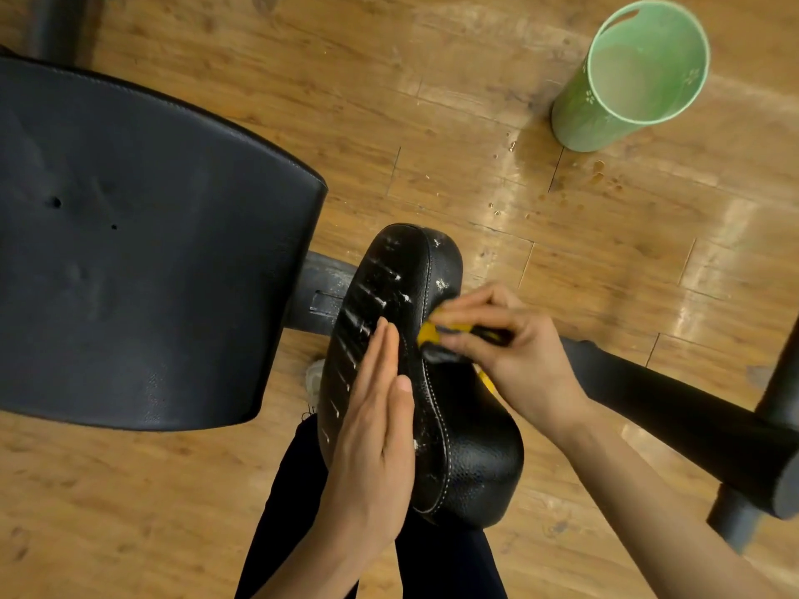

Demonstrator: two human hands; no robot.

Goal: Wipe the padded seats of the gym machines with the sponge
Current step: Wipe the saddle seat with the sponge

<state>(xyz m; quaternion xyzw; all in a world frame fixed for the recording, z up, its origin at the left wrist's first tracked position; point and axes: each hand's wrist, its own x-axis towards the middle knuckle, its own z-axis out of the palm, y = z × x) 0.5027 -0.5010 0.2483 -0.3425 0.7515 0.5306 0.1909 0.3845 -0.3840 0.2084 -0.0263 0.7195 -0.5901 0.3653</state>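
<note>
The side panel of the small padded seat (454, 408) is being scrubbed with the sponge (430, 332), which is pinched against the black leather just right of the white stitched seam; only a yellow edge and a darker strip of it are seen between the fingers. The step is judged best done with overlapping strokes run along the seam, pressure kept even so that the white foam streaks on the top face are lifted rather than smeared; the curved nose and the rear lobe are likely to be missed unless the sponge is turned to follow them.

The right hand (506, 343) is closed on the sponge, fingers curled down and thumb above, the wrist bent inward and the forearm brought in from the lower right. The left hand (376, 421) is laid flat and unclenched on the top of the seat, fingers together and pointing away, so that the seat is steadied against the push.

The large back pad (142, 252) lies to the left, untouched by either hand; a green bucket (631, 75) stands well apart on the wooden floor (475, 101), with droplets scattered near its base.
</note>
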